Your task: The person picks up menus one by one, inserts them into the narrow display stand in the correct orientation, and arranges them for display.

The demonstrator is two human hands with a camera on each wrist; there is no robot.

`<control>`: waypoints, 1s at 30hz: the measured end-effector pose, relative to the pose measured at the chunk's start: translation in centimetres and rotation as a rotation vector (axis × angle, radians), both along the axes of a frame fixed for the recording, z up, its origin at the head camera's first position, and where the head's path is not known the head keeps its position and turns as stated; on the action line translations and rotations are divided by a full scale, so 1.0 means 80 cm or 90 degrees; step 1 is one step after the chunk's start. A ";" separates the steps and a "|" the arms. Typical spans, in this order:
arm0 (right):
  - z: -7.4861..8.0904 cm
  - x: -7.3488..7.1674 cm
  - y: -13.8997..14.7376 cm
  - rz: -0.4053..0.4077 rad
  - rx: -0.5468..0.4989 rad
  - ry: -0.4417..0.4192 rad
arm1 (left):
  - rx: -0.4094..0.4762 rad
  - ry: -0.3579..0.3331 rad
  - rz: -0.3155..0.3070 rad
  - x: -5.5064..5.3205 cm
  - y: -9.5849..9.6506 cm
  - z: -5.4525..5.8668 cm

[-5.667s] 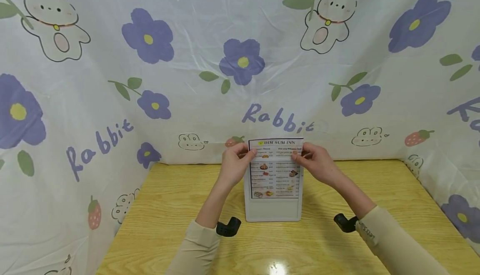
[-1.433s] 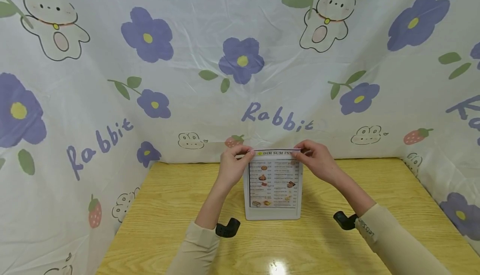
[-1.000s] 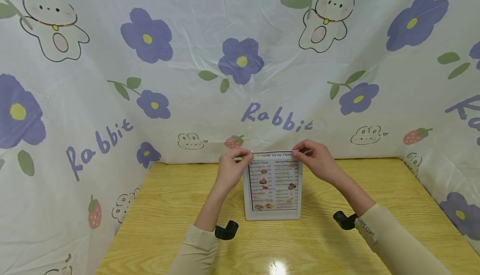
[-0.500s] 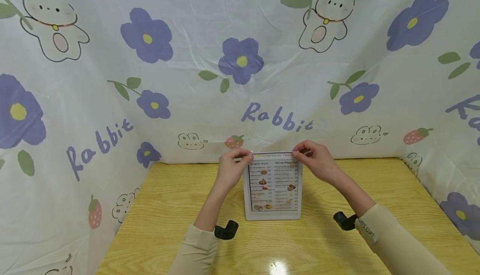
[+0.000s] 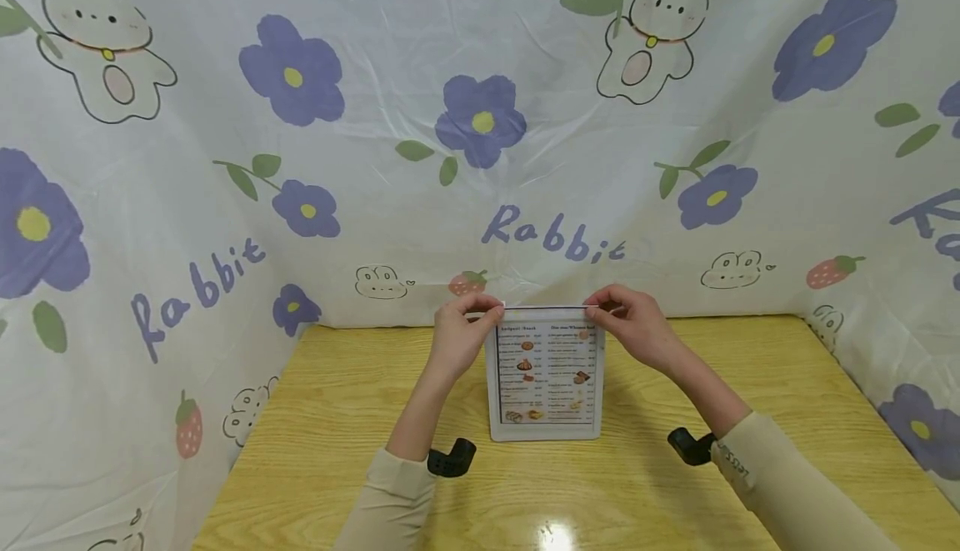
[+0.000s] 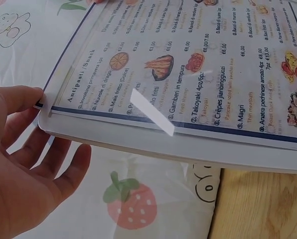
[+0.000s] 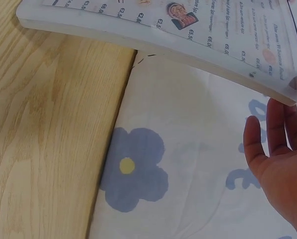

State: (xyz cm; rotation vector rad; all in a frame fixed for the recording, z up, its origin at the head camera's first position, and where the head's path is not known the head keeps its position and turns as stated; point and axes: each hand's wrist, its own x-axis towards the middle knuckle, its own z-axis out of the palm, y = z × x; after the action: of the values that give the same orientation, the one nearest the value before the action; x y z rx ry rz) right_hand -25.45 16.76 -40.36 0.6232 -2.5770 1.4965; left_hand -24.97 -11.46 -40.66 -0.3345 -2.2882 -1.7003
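Observation:
A white upright menu holder (image 5: 546,433) stands on the table, with a printed menu sheet (image 5: 547,376) behind its clear front. Only a thin dark-edged strip of the sheet shows along the holder's top edge. My left hand (image 5: 459,338) pinches the top left corner, thumb in front. At the top right corner my right hand (image 5: 637,326) pinches likewise. In the left wrist view the sheet's dark border lies just inside the holder's white rim (image 6: 188,152); the other fingers (image 6: 71,172) spread behind. The right wrist view shows the holder's side (image 7: 138,35), the right fingertips partly cut off.
The light wooden table (image 5: 352,418) meets a white cloth backdrop (image 5: 390,217) close behind the holder. Purple flowers, rabbits and strawberries are printed on the cloth, which also hangs at both sides. A black wrist camera (image 5: 452,458) sits at the left cuff.
The menu sheet has slid down into the holder; its title, clear above the rim earlier, is now hardly readable. Both hands stay at the top corners, and the holder has barely moved.

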 end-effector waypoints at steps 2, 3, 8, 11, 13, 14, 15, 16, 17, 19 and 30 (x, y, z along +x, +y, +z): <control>-0.001 0.000 0.000 0.000 -0.001 0.000 | 0.004 0.003 0.001 0.001 0.000 0.000; -0.001 0.000 0.000 0.000 -0.001 0.000 | 0.006 0.006 0.000 0.001 0.000 0.001; 0.001 0.000 -0.001 -0.008 0.000 -0.004 | 0.011 0.016 -0.006 0.001 -0.001 0.000; 0.002 0.001 -0.001 -0.014 0.003 -0.004 | 0.013 0.015 -0.007 0.001 -0.002 -0.001; 0.003 0.001 -0.002 -0.016 0.005 -0.004 | 0.015 0.012 -0.007 0.001 -0.003 -0.002; 0.003 0.002 -0.002 -0.017 0.006 -0.006 | 0.013 0.010 -0.006 0.001 -0.003 -0.002; 0.003 0.002 -0.002 -0.018 0.006 -0.008 | 0.011 0.007 -0.006 0.001 -0.003 -0.003; 0.003 0.002 -0.003 -0.019 0.007 -0.010 | 0.008 0.005 -0.005 0.000 -0.003 -0.004; 0.003 0.002 -0.003 -0.020 0.006 -0.011 | 0.006 0.003 -0.005 0.000 -0.003 -0.004; 0.004 0.003 -0.003 -0.022 0.007 -0.011 | 0.000 -0.002 -0.003 0.000 -0.004 -0.005; 0.002 0.002 -0.003 -0.018 0.011 0.017 | -0.006 -0.004 0.003 -0.001 -0.002 -0.005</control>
State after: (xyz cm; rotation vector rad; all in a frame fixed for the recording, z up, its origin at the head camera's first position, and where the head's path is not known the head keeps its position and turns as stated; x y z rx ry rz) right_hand -25.28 16.50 -40.18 0.6023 -2.5716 1.4488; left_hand -25.05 -11.60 -41.03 -0.3257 -2.3004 -1.6915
